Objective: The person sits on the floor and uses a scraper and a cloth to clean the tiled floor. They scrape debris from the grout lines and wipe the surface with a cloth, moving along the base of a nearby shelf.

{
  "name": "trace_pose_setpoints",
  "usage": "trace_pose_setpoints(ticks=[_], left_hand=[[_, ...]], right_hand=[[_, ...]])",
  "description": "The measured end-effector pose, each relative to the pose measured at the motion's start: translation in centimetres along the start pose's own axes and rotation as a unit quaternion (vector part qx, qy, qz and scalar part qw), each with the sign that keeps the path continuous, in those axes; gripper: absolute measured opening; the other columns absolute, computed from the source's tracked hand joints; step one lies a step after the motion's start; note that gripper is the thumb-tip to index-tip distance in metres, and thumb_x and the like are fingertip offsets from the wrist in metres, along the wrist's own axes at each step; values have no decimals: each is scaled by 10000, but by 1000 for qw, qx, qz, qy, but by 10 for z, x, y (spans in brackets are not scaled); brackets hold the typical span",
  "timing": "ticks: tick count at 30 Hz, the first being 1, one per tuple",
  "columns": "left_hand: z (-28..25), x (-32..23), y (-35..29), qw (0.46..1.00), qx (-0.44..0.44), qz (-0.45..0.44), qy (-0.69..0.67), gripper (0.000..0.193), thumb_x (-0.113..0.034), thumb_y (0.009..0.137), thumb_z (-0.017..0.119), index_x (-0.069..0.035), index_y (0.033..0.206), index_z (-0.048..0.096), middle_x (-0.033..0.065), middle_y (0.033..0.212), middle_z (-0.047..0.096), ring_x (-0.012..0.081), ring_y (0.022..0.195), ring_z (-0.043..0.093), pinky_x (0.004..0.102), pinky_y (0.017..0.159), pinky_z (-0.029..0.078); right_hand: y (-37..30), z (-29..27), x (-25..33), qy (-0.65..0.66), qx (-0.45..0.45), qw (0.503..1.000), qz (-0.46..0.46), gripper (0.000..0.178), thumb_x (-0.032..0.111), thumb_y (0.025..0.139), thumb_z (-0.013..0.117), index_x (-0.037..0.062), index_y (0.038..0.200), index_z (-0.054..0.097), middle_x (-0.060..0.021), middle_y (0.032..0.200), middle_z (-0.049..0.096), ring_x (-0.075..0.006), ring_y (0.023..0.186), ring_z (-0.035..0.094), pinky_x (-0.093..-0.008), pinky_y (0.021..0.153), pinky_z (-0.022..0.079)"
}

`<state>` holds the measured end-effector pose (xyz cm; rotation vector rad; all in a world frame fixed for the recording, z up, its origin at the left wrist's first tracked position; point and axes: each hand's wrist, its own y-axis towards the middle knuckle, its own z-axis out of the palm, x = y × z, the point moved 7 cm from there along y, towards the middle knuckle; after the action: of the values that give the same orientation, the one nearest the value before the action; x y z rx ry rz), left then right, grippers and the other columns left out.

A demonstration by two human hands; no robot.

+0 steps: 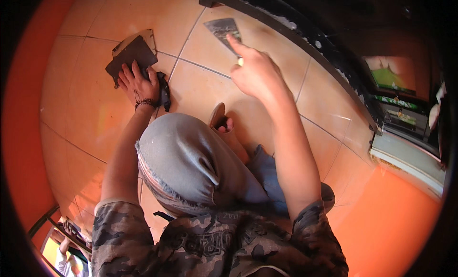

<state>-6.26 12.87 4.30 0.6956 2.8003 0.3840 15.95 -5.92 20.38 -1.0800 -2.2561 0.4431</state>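
My right hand (260, 71) is closed round the handle of a scraper (223, 31), a wide flat metal blade. Its index finger stretches along the blade, which is over the tiles or touching them; I cannot tell which. On the left, my left hand (139, 85) lies flat with its fingers spread on a dark sheet (136, 53), perhaps sandpaper. A beige piece (147, 37) shows from beneath the sheet's far edge. Beside my left wrist is a crumpled dark scrap (163, 91). A dark beaded bracelet circles that wrist.
Glossy orange floor tiles (198, 86) surround me as I squat, my knee (176, 153) between my arms. A black, paint-chipped furniture edge (305, 36) runs along the right. A pale block (405, 155) sits at its near end. Another person (71, 253) shows at lower left.
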Motion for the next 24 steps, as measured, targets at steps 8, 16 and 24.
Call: trace_pose_setpoints(ticks=[8,16,24], left_hand=[[-10,-8,0,999,22,-20,-43,570,-357,875,540,-38,1343,484,287,1472,373,485,1371,307,580,1164,169],[-10,0,-2,998,30,-42,-40,574,-368,887,524,-36,1354,490,298,1481,364,486,1378,308,565,1170,172],[-9,-5,1,998,30,-33,-46,580,-373,903,504,-27,1368,476,306,1483,359,486,1381,301,579,1163,177]], right_hand=[[80,101,-31,-75,10,997,-35,780,38,780,504,310,1501,383,-216,1193,646,-384,1014,660,-450,919,507],[129,36,64,-160,167,973,0,819,23,771,442,274,1540,316,-154,1132,687,-313,852,692,-412,849,536],[57,24,34,-81,21,991,-101,750,33,760,485,236,1481,447,-232,942,682,-257,614,642,-382,661,539]])
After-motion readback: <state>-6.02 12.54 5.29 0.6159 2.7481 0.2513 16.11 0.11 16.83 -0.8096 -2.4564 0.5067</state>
